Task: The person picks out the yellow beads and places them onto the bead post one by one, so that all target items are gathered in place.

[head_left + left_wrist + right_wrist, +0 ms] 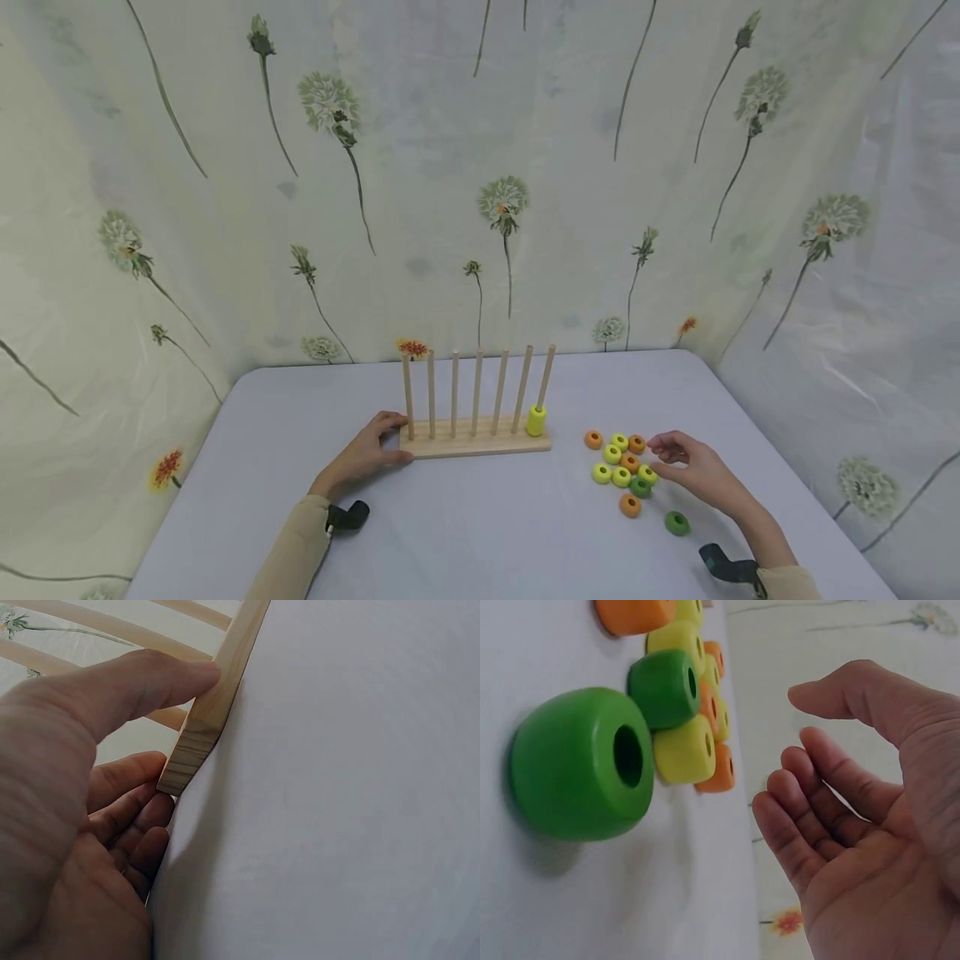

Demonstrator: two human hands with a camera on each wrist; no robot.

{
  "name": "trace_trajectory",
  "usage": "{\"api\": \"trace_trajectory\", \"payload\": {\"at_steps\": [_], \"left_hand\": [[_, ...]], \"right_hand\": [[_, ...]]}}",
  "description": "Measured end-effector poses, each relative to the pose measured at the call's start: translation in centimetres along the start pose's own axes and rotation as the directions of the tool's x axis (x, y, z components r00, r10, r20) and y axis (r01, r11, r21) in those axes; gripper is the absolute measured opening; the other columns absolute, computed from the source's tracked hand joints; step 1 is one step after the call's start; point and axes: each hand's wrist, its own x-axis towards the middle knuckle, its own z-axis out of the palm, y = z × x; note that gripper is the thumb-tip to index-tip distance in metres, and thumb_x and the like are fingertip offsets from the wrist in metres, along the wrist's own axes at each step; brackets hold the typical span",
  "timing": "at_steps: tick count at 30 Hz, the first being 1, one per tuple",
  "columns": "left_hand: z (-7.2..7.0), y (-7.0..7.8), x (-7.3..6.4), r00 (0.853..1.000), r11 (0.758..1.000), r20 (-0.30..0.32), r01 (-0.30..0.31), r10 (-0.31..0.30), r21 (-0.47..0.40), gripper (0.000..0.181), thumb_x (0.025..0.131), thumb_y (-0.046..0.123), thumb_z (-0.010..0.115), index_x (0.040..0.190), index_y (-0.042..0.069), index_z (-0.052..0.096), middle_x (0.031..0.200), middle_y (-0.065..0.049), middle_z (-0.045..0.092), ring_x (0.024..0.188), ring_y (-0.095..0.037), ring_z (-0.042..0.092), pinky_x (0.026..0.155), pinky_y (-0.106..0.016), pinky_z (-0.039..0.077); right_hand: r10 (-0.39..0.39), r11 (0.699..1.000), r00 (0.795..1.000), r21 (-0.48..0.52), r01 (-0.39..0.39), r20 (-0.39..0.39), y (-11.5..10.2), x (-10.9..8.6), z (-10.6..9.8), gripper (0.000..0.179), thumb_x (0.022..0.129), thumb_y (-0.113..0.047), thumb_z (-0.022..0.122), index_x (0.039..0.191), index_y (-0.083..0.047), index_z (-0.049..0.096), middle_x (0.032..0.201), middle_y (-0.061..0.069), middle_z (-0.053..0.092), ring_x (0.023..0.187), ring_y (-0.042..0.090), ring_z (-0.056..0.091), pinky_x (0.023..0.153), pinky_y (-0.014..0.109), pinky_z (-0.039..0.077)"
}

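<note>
A wooden peg rack (480, 450) with a row of upright dowels stands toward the back of the table. My left hand (365, 454) grips its left end, thumb along the front edge and fingers behind, as the left wrist view shows at the base's end (191, 754). Yellow beads (536, 421) sit low on the rightmost dowel. My right hand (697, 471) hovers beside the loose beads with nothing in it, fingers loosely bent and thumb apart. Closest to it lie an orange bead (637, 443) and a yellow bead (647, 475).
Several orange, yellow and green beads lie clustered right of the rack. A green bead (677, 523) lies apart, nearer the front, large in the right wrist view. The white-covered table (480, 533) ends against a hanging dandelion-print cloth (420, 208) at the back and sides.
</note>
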Motion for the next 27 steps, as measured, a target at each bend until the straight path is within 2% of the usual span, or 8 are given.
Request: {"api": "trace_trajectory", "payload": {"at_steps": [11,22,27], "left_hand": [[0.0,0.0,0.0,1.0,1.0,-0.001,-0.007,0.007,-0.011,0.067,0.076,0.035,0.082,0.133,0.012,0.055,0.138,-0.006,0.047,0.135,-0.032,0.04,0.112,-0.056,0.03],[0.0,-0.1,0.0,1.0,1.0,0.005,0.008,-0.008,-0.002,0.069,0.076,0.038,0.082,0.134,0.014,0.054,0.14,-0.005,0.046,0.136,-0.031,0.039,0.113,-0.055,0.029],[0.0,-0.1,0.0,1.0,1.0,0.004,0.002,-0.002,-0.007,0.068,0.075,0.036,0.082,0.133,0.013,0.055,0.139,-0.006,0.046,0.136,-0.031,0.039,0.113,-0.055,0.03]], "right_hand": [[0.081,0.996,0.995,0.042,-0.083,0.058,1.4,-0.1,0.7,0.047,0.086,-0.024,0.071,0.122,0.0,0.053,0.113,0.01,0.06,0.098,0.019,0.056,0.074,0.025,0.051],[0.11,0.993,0.992,0.043,-0.113,0.067,2.2,0.3,1.2,0.049,0.083,-0.021,0.072,0.122,0.002,0.052,0.115,0.012,0.06,0.101,0.023,0.057,0.083,0.035,0.052],[0.108,0.993,0.991,0.048,-0.112,0.08,2.4,0.6,1.5,0.049,0.081,-0.018,0.072,0.122,0.002,0.053,0.113,0.011,0.061,0.1,0.022,0.058,0.083,0.036,0.052]]}}
